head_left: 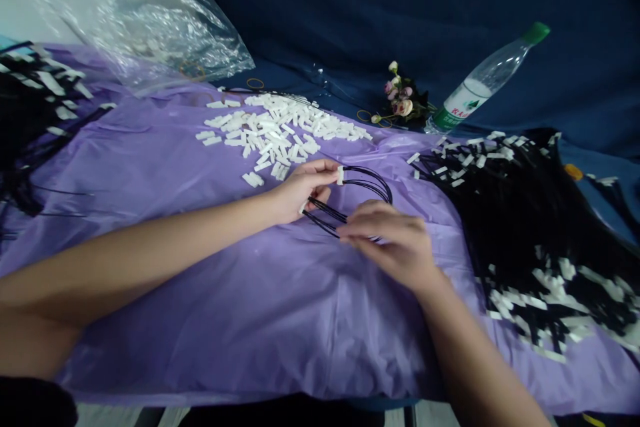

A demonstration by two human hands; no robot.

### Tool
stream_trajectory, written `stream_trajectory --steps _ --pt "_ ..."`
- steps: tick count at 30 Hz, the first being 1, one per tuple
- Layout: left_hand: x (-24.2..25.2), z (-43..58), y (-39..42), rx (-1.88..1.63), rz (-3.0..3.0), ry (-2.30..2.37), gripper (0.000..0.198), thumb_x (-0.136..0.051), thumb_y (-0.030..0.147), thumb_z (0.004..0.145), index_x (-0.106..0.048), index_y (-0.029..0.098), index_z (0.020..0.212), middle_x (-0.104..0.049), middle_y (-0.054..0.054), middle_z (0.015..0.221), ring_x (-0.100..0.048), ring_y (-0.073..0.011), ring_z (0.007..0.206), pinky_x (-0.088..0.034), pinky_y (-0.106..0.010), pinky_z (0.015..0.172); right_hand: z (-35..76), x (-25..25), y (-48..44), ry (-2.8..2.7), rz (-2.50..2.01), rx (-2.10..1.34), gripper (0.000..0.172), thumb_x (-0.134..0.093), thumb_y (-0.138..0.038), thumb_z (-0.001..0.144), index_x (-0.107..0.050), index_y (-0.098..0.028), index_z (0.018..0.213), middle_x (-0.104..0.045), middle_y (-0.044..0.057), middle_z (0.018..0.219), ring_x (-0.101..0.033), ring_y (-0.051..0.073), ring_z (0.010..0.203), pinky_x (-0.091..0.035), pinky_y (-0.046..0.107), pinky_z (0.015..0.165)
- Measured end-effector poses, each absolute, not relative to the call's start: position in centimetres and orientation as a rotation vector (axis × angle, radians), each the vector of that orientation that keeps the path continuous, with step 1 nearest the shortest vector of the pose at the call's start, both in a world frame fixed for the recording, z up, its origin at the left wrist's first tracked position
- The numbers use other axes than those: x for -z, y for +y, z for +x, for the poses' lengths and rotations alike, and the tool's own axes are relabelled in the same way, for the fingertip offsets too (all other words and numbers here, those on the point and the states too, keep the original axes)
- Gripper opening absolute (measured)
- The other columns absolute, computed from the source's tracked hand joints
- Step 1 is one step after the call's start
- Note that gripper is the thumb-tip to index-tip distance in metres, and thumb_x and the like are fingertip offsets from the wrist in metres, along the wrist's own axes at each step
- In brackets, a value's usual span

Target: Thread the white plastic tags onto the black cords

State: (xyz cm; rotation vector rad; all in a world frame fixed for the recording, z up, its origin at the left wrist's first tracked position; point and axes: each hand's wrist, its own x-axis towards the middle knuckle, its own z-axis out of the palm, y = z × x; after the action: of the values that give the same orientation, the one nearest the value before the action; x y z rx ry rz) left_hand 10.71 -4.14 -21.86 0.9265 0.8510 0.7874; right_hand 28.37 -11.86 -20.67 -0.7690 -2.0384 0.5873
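A black wire harness with a white connector at each end curves between my hands over the purple cover. My left hand is closed on it, with one white connector at the fingertips and the other connector beside the lower fingers. At the near side of the loop, my right hand has its fingers drawn together on the black wires. That hand is slightly blurred and hides part of the loop. Just beyond my left hand lies a loose pile of white connectors.
A heap of black harnesses lies at the right, another bundle at the far left. Behind stand a tilted plastic bottle and small artificial flowers. Clear plastic bags occupy the back left. The purple cover has wrinkles.
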Motion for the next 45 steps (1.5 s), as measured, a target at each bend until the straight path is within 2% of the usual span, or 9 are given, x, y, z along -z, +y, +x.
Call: stream_trajectory --steps 5,7,11,14,17,22,29,36,45 --pt "21.9 10.9 -4.2 -0.812 0.873 0.839 0.012 -0.065 0.021 0.076 -0.055 0.018 0.082 -0.039 0.008 0.051 -0.030 -0.0026 0.034 -0.012 -0.017 0.031 30.0 21.3 -9.4 -1.009 -0.897 -0.999 0.033 -0.082 -0.021 0.065 -0.066 -0.027 0.094 -0.071 -0.007 0.073 -0.068 0.010 0.068 -0.058 0.025 0.072" --pt "22.0 10.8 -4.2 -0.815 0.891 0.819 0.009 -0.062 0.021 0.078 -0.055 0.018 0.080 -0.042 0.007 0.053 -0.029 -0.0019 0.033 -0.012 -0.017 0.031 31.0 21.5 -8.7 -0.755 -0.862 -1.044 0.031 -0.083 -0.025 0.064 -0.066 -0.028 0.089 -0.069 -0.009 0.073 -0.067 0.007 0.069 -0.058 0.023 0.074" --pt "22.1 10.8 -4.3 -0.811 0.911 0.810 0.006 -0.059 0.018 0.080 -0.053 0.018 0.081 -0.049 0.006 0.062 -0.031 -0.0007 0.032 -0.014 -0.018 0.030 33.7 21.1 -8.2 -0.579 -0.738 -1.001 0.014 -0.079 -0.032 0.072 -0.067 -0.027 0.079 -0.068 -0.010 0.074 -0.067 0.004 0.075 -0.057 0.016 0.074" --pt "22.2 10.7 -4.3 -0.804 0.939 0.811 0.006 -0.058 0.019 0.080 -0.052 0.018 0.082 -0.049 0.006 0.066 -0.033 -0.0008 0.033 -0.016 -0.017 0.029 34.3 20.2 -8.7 -0.552 -0.600 -1.019 0.019 -0.081 -0.033 0.069 -0.068 -0.026 0.080 -0.068 -0.012 0.077 -0.064 0.001 0.067 -0.055 0.009 0.067" --pt "22.4 10.7 -4.4 -0.812 0.987 0.797 0.007 -0.058 0.020 0.081 -0.052 0.019 0.085 -0.052 0.005 0.073 -0.035 -0.0009 0.034 -0.018 -0.017 0.028 32.8 19.5 -9.5 -0.600 -0.667 -1.086 0.031 -0.085 -0.027 0.062 -0.066 -0.026 0.086 -0.068 -0.014 0.075 -0.059 -0.002 0.055 -0.052 0.006 0.059" --pt "22.6 10.8 -4.6 -0.806 1.043 0.827 0.009 -0.059 0.022 0.081 -0.052 0.021 0.087 -0.048 0.007 0.067 -0.035 -0.0010 0.034 -0.018 -0.016 0.028 29.3 19.9 -11.1 -1.126 -1.175 -1.040 0.049 -0.083 -0.019 0.062 -0.059 -0.026 0.104 -0.069 -0.007 0.069 -0.063 0.010 0.055 -0.052 0.021 0.055" --pt "22.6 10.9 -4.7 -0.792 1.076 0.819 0.011 -0.060 0.024 0.081 -0.053 0.021 0.088 -0.047 0.007 0.064 -0.034 -0.0012 0.035 -0.018 -0.016 0.029 28.2 20.9 -12.0 -1.603 -1.436 -0.537 0.043 -0.070 -0.024 0.076 -0.052 -0.024 0.115 -0.072 -0.001 0.079 -0.067 0.014 0.061 -0.053 0.027 0.060" --pt "22.7 10.9 -4.9 -0.788 1.130 0.797 0.012 -0.060 0.022 0.080 -0.054 0.021 0.090 -0.047 0.007 0.063 -0.033 -0.0018 0.034 -0.018 -0.017 0.029 27.8 20.5 -11.7 -1.642 -1.522 -0.494 0.040 -0.069 -0.023 0.075 -0.051 -0.022 0.111 -0.072 -0.003 0.074 -0.062 0.012 0.054 -0.050 0.024 0.054" --pt "22.6 10.8 -5.1 -0.783 1.220 0.797 0.018 -0.062 0.028 0.080 -0.055 0.021 0.094 -0.049 0.005 0.077 -0.036 0.0001 0.037 -0.022 -0.017 0.029 27.9 20.5 -11.7 -1.648 -1.509 -0.523 0.041 -0.069 -0.022 0.076 -0.049 -0.022 0.111 -0.072 -0.003 0.076 -0.063 0.012 0.056 -0.051 0.025 0.057"
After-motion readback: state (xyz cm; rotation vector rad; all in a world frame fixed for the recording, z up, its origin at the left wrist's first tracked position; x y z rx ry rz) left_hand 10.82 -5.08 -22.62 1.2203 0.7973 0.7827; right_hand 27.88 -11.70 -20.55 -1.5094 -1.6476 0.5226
